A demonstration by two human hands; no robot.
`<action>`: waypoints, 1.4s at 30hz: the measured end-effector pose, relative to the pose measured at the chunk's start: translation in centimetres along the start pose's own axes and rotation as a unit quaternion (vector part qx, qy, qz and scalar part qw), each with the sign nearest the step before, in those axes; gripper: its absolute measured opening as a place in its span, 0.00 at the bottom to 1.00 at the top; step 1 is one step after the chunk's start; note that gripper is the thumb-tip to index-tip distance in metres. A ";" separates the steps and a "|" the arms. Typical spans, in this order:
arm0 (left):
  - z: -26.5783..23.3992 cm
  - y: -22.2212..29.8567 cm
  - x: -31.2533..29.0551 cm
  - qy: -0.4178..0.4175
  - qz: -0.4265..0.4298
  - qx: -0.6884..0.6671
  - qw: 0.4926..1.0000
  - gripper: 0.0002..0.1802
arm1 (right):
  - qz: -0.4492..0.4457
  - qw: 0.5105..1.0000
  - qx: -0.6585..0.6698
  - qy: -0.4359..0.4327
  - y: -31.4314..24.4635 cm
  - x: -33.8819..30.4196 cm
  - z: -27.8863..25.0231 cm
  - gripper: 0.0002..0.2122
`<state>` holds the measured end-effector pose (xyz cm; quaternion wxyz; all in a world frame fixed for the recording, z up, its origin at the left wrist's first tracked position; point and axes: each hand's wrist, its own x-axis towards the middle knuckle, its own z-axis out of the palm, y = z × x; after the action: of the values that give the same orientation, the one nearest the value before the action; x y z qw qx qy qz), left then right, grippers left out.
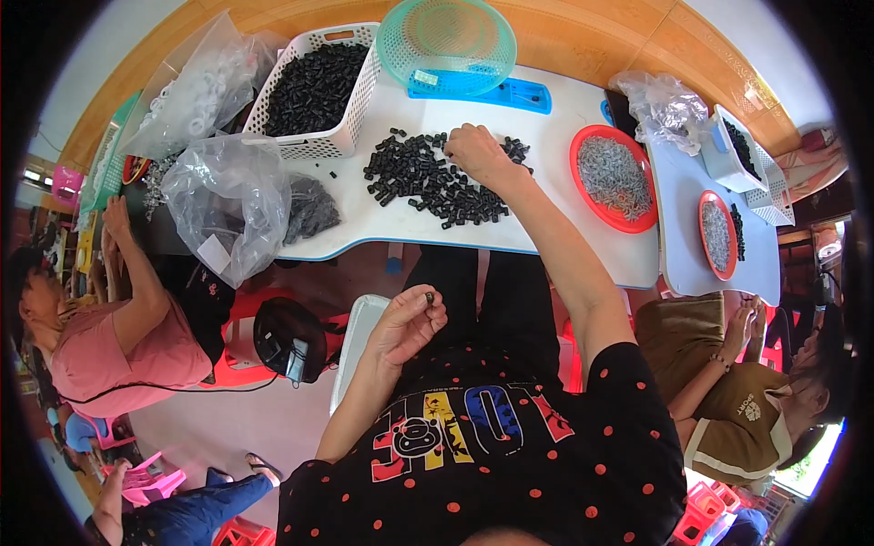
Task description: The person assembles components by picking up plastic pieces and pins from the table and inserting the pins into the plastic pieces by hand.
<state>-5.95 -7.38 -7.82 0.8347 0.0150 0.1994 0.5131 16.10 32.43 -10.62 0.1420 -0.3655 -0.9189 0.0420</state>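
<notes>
My left hand is raised over my lap, short of the table's edge. Its thumb and fingers pinch one small black cylindrical piece. My right hand reaches out to the back of a loose pile of small black cylindrical pieces on the white table. Its fingers are drawn together, pointing down among the pieces, and whatever is between them is hidden.
A white basket of black pieces stands behind left. At the back, a green colander sits on a blue tray. Clear plastic bags lie left. A red plate holds grey-clear small parts. Co-workers sit on both sides.
</notes>
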 end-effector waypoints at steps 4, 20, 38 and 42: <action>1.1 1.3 0.9 -0.005 0.009 0.005 1.000 0.13 | 0.005 0.999 0.033 0.022 0.9 -0.2 0.4 0.07; 9.0 4.1 7.8 0.029 0.165 0.038 0.985 0.09 | 0.264 0.619 0.727 0.134 -11.6 -11.1 -10.6 0.15; 10.8 2.4 7.0 0.068 0.252 0.169 0.950 0.13 | 0.150 0.864 0.447 0.177 -20.3 -15.9 -17.9 0.11; 10.5 2.4 6.9 0.064 0.249 0.173 0.951 0.14 | 0.148 0.881 0.407 0.193 -20.3 -15.8 -18.1 0.11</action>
<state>-1.60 1.58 0.23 0.6500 0.1758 0.3284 0.6624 18.90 6.34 6.71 0.4448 -0.4079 -0.7107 0.3615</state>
